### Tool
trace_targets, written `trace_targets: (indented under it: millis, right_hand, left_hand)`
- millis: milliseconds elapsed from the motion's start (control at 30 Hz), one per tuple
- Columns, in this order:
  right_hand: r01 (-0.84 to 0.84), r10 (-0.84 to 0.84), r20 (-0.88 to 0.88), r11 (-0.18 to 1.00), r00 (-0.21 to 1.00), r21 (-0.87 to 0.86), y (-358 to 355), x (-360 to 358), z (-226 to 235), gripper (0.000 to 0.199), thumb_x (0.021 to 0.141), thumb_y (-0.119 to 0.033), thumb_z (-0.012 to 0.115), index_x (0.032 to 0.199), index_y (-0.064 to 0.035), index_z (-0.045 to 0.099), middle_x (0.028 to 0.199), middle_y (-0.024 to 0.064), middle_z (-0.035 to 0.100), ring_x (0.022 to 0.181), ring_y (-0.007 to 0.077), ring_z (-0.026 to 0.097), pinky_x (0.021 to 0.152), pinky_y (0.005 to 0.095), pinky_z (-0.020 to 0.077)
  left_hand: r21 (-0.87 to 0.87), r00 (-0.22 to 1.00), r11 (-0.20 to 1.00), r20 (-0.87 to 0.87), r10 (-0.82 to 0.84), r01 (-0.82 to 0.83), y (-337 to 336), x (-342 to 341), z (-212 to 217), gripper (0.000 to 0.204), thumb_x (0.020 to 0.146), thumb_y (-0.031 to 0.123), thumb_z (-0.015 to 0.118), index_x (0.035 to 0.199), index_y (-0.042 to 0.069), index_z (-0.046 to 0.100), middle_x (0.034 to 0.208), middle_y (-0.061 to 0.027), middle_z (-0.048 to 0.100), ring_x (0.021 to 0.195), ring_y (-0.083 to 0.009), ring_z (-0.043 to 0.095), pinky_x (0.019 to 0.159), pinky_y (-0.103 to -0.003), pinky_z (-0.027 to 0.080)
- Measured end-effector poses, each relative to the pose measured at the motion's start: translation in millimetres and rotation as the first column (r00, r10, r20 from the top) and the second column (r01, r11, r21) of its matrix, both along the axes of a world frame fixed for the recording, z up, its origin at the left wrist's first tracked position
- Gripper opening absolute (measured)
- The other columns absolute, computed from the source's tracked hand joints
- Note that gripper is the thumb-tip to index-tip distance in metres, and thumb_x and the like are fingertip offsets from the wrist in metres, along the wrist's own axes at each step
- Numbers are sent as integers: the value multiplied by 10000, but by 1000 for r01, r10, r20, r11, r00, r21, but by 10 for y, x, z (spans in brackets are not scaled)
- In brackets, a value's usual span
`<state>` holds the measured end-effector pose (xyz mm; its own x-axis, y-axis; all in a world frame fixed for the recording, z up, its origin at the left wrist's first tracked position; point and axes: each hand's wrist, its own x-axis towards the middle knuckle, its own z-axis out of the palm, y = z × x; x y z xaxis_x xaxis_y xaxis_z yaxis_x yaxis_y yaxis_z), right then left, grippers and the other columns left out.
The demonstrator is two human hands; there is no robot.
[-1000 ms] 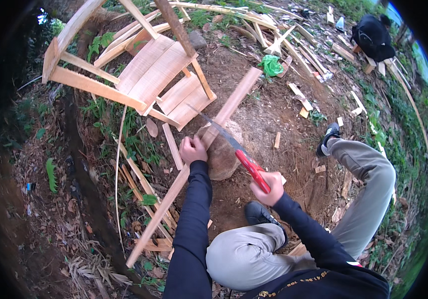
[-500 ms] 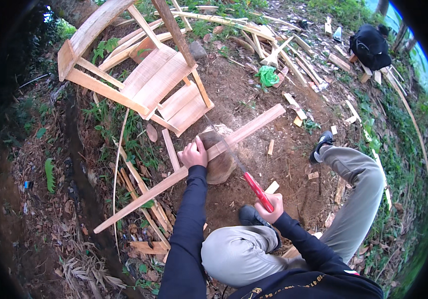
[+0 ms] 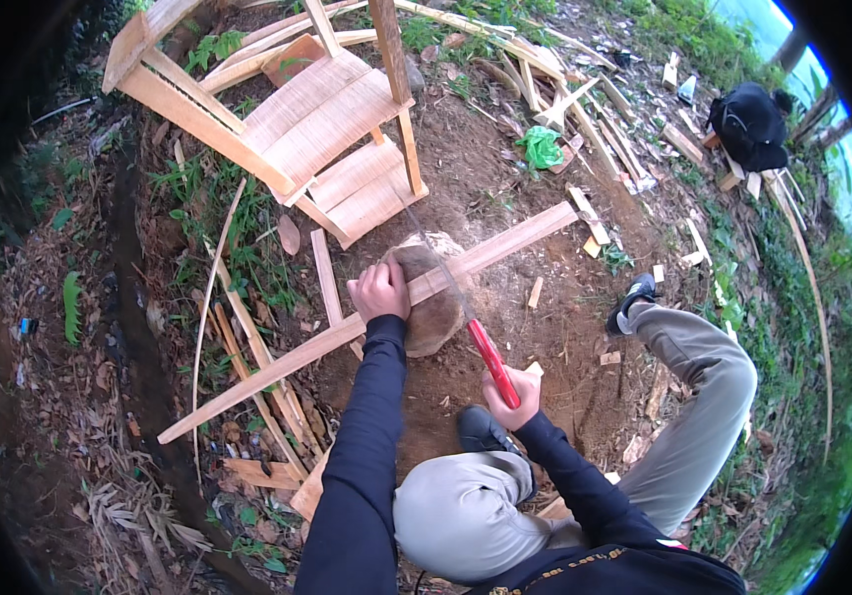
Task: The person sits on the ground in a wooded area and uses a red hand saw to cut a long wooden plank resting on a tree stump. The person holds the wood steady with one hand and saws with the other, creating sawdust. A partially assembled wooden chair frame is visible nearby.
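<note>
A long wooden plank (image 3: 515, 241) lies slantwise across a round stump (image 3: 433, 327). My left hand (image 3: 379, 291) is closed over the plank at the stump's left side, pressing it down. In my right hand (image 3: 512, 393) is the red handle of a hand saw (image 3: 486, 349). The saw's thin blade crosses the plank just right of my left hand and points away toward the chair. How deep the blade sits in the wood cannot be made out.
A wooden chair (image 3: 322, 114) stands at the far left, close beyond the stump. Loose wooden strips (image 3: 265, 367) lie to the left. Farther off are a green plastic bag (image 3: 541, 148), scattered offcuts and a black backpack (image 3: 748, 127). Pale sawdust covers the soil around the stump.
My right hand and the saw have moved forward and slightly left, pushing the blade farther across the plank. My left hand keeps its hold. The whole view has shifted a little.
</note>
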<state>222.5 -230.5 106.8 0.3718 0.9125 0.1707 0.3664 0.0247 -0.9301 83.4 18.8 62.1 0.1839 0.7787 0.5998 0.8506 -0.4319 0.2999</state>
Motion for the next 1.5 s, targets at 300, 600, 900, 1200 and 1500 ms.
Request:
trace_targets:
  millis: [300, 600, 900, 1200, 1500]
  right_hand:
    - [-32, 26, 86, 997, 996, 70, -421, 114, 162, 202, 880, -128, 708, 746, -13, 610, 549, 87, 511, 461, 253, 557, 490, 346, 441]
    - [-102, 102, -10, 994, 995, -49, -14, -9, 100, 261, 876, -105, 692, 659, -48, 558, 520, 93, 505, 414, 204, 508, 464, 327, 424]
    - [-131, 132, 6, 991, 991, -35, -218, 218, 196, 145, 801, -41, 662, 678, -44, 585, 522, 93, 501, 426, 192, 523, 472, 331, 434]
    - [-109, 107, -52, 993, 993, -43, -138, 216, 119, 137, 787, -62, 682, 689, -26, 591, 519, 82, 497, 435, 155, 520, 473, 316, 421]
    - [-87, 85, 67, 996, 994, 27, 43, 151, 213, 109, 773, -30, 661, 688, -50, 596, 519, 82, 495, 438, 181, 535, 474, 318, 424]
  left_hand:
    - [9, 1000, 1000, -10, 14, -14, 8, -9, 11, 390, 957, 291, 608, 622, 100, 542, 663, -67, 572, 676, -260, 577, 673, -401, 376]
    - [3, 1000, 1000, 1, 21, -21, 46, -2, -8, 419, 962, 335, 604, 628, 86, 559, 654, -88, 566, 679, -277, 584, 674, -397, 371]
    - [-56, 997, 996, -29, 68, -70, 66, -39, -22, 411, 971, 318, 585, 635, 81, 574, 677, -90, 599, 699, -279, 613, 676, -407, 370]
    - [-67, 994, 992, -38, 102, -104, 68, -27, -5, 381, 974, 305, 573, 657, 98, 615, 684, -84, 615, 686, -276, 618, 674, -404, 372]
    - [-20, 994, 995, -53, 93, -94, 60, 0, -23, 378, 960, 299, 588, 631, 115, 592, 658, -56, 607, 661, -249, 604, 687, -396, 377]
